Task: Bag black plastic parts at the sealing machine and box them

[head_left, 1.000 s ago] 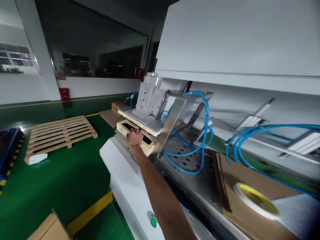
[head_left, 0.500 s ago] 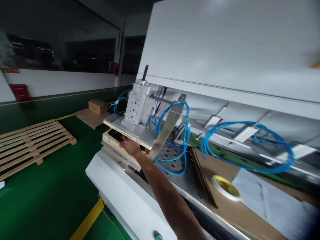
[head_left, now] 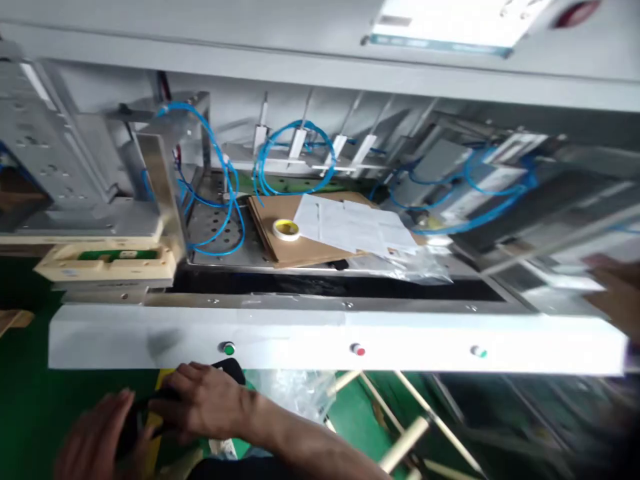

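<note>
My right hand point(head_left: 213, 400) is closed around a flat black piece point(head_left: 230, 369), low in front of the machine's white front ledge. One rounded end of the piece shows past my knuckles; its exact kind I cannot make out. At lower left, my left hand point(head_left: 97, 437), smeared by motion, has fingers and thumb around the black piece's other end. Above and left of my hands, a cream fixture block point(head_left: 105, 267) with a green inset sits under a raised metal press plate point(head_left: 90, 227).
Green and red buttons line the white ledge point(head_left: 300, 333). Behind it lie cardboard point(head_left: 310, 250), a tape roll point(head_left: 286, 230), white sheets point(head_left: 350, 223) and a plastic bag point(head_left: 425, 267). Blue air tubes point(head_left: 235, 227) loop over the bed. Wooden bars point(head_left: 405, 443) stand below right.
My right hand has come away from the cream fixture, down towards me, with the black piece. My left hand has come into view. The view has swung right and down.
</note>
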`<state>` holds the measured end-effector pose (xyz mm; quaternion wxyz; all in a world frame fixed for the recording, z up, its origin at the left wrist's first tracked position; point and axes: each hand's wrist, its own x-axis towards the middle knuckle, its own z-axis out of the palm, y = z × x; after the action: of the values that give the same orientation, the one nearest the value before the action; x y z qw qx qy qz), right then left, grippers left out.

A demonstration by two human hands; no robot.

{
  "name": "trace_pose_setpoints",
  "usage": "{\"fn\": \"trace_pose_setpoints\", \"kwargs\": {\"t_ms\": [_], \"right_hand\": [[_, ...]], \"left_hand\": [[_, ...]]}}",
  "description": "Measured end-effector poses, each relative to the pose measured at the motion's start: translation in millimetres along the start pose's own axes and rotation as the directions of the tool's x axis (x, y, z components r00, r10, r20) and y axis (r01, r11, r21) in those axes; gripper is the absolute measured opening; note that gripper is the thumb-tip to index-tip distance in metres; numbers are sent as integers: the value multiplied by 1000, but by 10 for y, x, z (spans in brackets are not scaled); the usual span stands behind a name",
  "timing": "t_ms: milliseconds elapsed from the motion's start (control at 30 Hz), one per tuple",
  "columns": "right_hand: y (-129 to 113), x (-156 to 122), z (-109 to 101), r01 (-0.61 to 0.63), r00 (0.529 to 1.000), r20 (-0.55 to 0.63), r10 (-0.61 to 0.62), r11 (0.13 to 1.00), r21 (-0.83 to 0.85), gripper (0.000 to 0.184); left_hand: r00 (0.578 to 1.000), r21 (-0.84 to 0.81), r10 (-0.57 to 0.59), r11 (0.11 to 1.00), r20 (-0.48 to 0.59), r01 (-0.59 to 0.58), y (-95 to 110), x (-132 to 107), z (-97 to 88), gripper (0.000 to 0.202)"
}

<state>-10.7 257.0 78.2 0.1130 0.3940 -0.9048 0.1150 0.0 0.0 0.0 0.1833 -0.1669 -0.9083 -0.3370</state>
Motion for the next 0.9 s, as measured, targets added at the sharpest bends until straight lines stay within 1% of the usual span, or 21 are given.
{"fn": "trace_pose_setpoints", "kwargs": {"t_ms": [33,67,100,133,167,200,233,267,300,367,400,433,467,500,533,600,633,700,800,900], "right_hand": [[-11,-178,-64,-36,999,-12,36,999,-6,44],[-15,-337,-137,-81,996,-24,81,997,-20,42],[-17,-482,-210,-128,991,-46,126,991,-42,40],[-21,-619,-277,-178,982,-78,173,982,-63,39],[-30,-753,-330,-227,968,-125,217,971,-76,39],[-43,-891,-364,-279,946,-191,261,957,-75,40],[-58,-1036,-376,-349,906,-274,321,935,-59,38],[-71,-1190,-368,-433,847,-358,393,901,-36,35],[-76,-1353,-341,-521,775,-426,467,853,-13,31],[-49,-1692,-257,-695,626,-501,598,719,-11,26],[-16,-1860,-212,-764,570,-512,642,644,-44,26],[28,-2017,-173,-811,534,-516,670,578,-90,27],[77,-2159,-141,-839,513,-519,683,527,-134,27],[125,-2280,-117,-853,500,-528,687,495,-164,26],[166,-2379,-101,-857,496,-539,681,483,-179,26],[218,-2507,-84,-849,502,-560,659,501,-170,24],[226,-2539,-78,-842,505,-568,650,516,-158,24],[217,-2552,-62,-832,509,-579,637,536,-142,26],[186,-2506,-32,-839,483,-611,627,531,-118,25],[176,-2467,-14,-845,455,-639,621,527,-89,25]], "left_hand": [[971,3,223,975,89,-224,107,135,65,51],[904,-14,393,918,168,-397,228,257,142,57],[834,-21,513,854,205,-520,357,363,227,59],[772,-24,589,798,238,-602,487,449,314,59],[742,-22,622,770,251,-638,610,520,400,58],[732,-9,634,758,251,-653,720,580,480,56],[738,8,630,759,244,-651,815,634,553,56],[753,28,618,769,225,-639,896,687,619,55],[776,51,598,785,201,-618,963,742,678,56],[815,83,556,815,163,-573,1077,859,779,56],[825,82,543,825,156,-559,1133,918,824,55],[826,71,541,828,156,-556,1194,975,869,55],[819,53,551,824,158,-565,1263,1028,915,54],[805,33,571,812,160,-582,1339,1073,963,54],[788,14,595,797,161,-604,1421,1109,1015,53],[748,-20,640,762,176,-648,1593,1155,1128,52],[729,-36,657,747,191,-664,1676,1166,1187,52],[708,-62,671,734,220,-677,1822,1170,1308,52],[703,-87,663,741,257,-666,1965,1168,1478,52],[700,-131,651,753,293,-645,2009,1183,1623,53]]}}
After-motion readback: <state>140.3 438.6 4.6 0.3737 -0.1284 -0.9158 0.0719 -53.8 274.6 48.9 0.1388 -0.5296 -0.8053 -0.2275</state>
